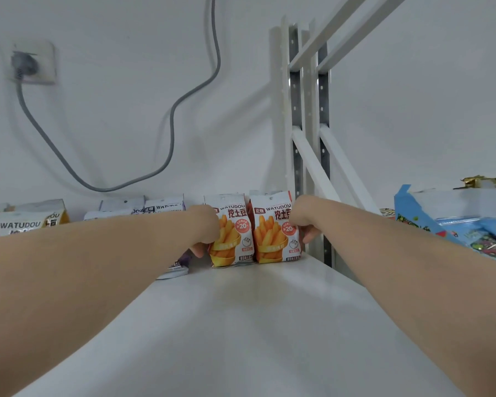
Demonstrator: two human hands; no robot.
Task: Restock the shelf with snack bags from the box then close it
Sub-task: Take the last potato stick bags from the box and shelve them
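Note:
Two orange-and-white snack bags stand upright side by side at the back of the white shelf (241, 325). My left hand (205, 229) grips the left bag (232, 233) by its left edge. My right hand (302, 222) grips the right bag (272, 230) by its right edge. Both arms reach far forward over the shelf. The box is not in view.
More white snack bags (23, 222) stand along the back left, and a purple-trimmed bag (178, 267) lies under my left wrist. White shelf uprights (298, 133) rise behind the bags. Blue snack packets (476, 233) fill the neighbouring shelf at right. A grey cable (172, 118) hangs on the wall.

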